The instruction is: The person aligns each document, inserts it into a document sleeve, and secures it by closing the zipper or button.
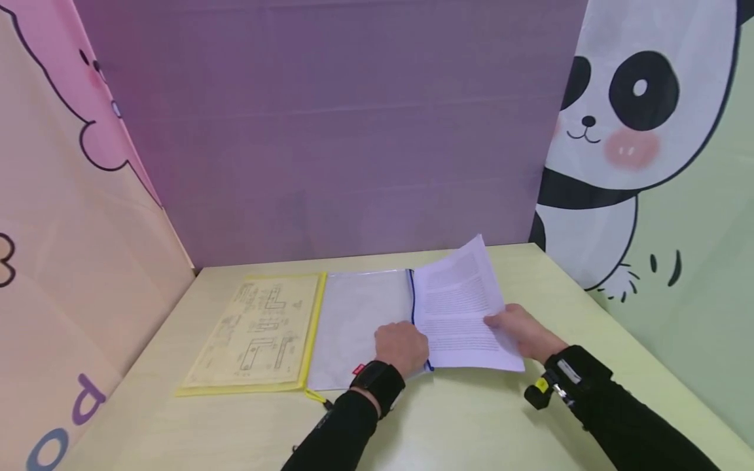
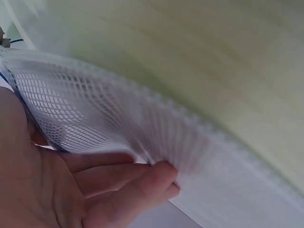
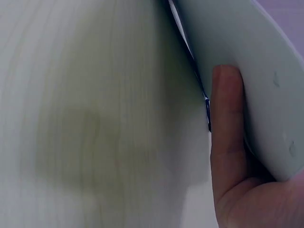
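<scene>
- Left hand (image 1: 402,347) pinches the white mesh zip pouch with blue edging (image 1: 359,320) at its open edge on the pale yellow-green tabletop (image 1: 483,418).
- Right hand (image 1: 521,330), at 3 o'clock of it, grips a printed white paper sheaf (image 1: 456,307), partly lifted.
- At 9 o'clock lies a yellow-edged pouch holding drawings (image 1: 259,333).

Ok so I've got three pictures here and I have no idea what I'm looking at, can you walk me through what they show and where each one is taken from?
No machine here: a person works with two bare hands, wearing three cameras. The wide picture comes from a head camera looking down at a pale table. The other two come from cameras strapped on the wrists, so they are very close and blurry.

On the table lie a yellow-edged pouch holding a drawing and, beside it, a white mesh pouch with blue trim. The left hand grips the mesh pouch's edge; the left wrist view shows that mesh over curled fingers. The right hand holds a sheaf of printed paper at the pouch's edge.
</scene>
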The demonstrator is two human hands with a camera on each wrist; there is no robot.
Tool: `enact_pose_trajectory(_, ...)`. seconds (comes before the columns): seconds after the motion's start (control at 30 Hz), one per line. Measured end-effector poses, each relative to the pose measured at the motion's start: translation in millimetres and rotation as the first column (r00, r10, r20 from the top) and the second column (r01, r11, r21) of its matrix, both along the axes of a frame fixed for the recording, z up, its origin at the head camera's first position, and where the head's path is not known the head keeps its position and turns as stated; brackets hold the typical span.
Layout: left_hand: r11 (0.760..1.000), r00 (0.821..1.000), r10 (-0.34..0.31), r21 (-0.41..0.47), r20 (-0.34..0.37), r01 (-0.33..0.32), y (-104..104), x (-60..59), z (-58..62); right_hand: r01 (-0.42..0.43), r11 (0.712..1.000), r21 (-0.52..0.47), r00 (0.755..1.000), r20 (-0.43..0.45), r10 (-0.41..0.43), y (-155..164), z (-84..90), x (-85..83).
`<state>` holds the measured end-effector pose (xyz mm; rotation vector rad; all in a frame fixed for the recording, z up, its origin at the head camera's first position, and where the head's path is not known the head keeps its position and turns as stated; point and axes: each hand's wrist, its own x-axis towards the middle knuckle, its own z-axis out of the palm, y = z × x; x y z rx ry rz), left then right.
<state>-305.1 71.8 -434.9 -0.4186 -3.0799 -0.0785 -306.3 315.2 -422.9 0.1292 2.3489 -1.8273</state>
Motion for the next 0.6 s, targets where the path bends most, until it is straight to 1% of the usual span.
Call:
enact_pose_trajectory(0.07,0.998,1.0,-0.029,-0.055,-0.012,0.028,1.1,-1.1,-1.0,-0.021,1.0,-0.013,1.0,0.014,0.022,1.6,-0.3,-0.5)
enact_pose_trajectory(0.1,0.994,0.999,-0.053,-0.096,-0.009,0.052,1.5,-2.0,-1.4,-0.038,0.999,-0.018,0.999,0.02,0.038,2.5,-0.1,-0.8)
enact_pose_trajectory(0.13,0.991,0.998,-0.064,-0.117,-0.006,0.063,1.9,-2.2,-1.3,-0.047,0.999,-0.023,0.998,0.031,0.048,3.3,-0.2,-1.3)
enact_pose_trajectory(0.27,0.989,0.997,-0.07,-0.129,0.01,0.071,3.0,-3.3,0.3,-0.078,0.996,-0.033,0.995,0.068,0.08,6.0,0.0,-4.1)
enact_pose_trajectory(0.3,0.991,0.998,-0.064,-0.119,0.019,0.066,3.3,-3.7,1.2,-0.089,0.995,-0.037,0.993,0.074,0.091,6.6,0.4,-4.7)
enact_pose_trajectory(0.33,0.995,0.999,-0.047,-0.092,0.025,0.049,3.7,-3.8,2.4,-0.087,0.995,-0.039,0.993,0.083,0.09,6.9,0.9,-5.4)
enact_pose_trajectory(0.43,1.0,0.998,0.017,0.018,0.067,-0.018,5.8,-4.9,6.1,-0.106,0.994,-0.037,0.99,0.091,0.109,7.3,2.5,-6.6)
enact_pose_trajectory(0.47,0.997,0.996,0.042,0.058,0.084,-0.047,6.5,-5.1,7.6,-0.11,0.993,-0.035,0.989,0.093,0.112,7.2,3.0,-6.8)
enact_pose_trajectory(0.53,0.985,0.989,0.093,0.136,0.117,-0.109,7.9,-5.5,10.6,-0.107,0.994,-0.028,0.989,0.101,0.109,6.5,4.0,-7.4)
enact_pose_trajectory(0.6,0.974,0.982,0.122,0.171,0.144,-0.146,9.1,-5.6,13.2,-0.114,0.993,-0.014,0.987,0.109,0.115,5.9,5.3,-7.7)
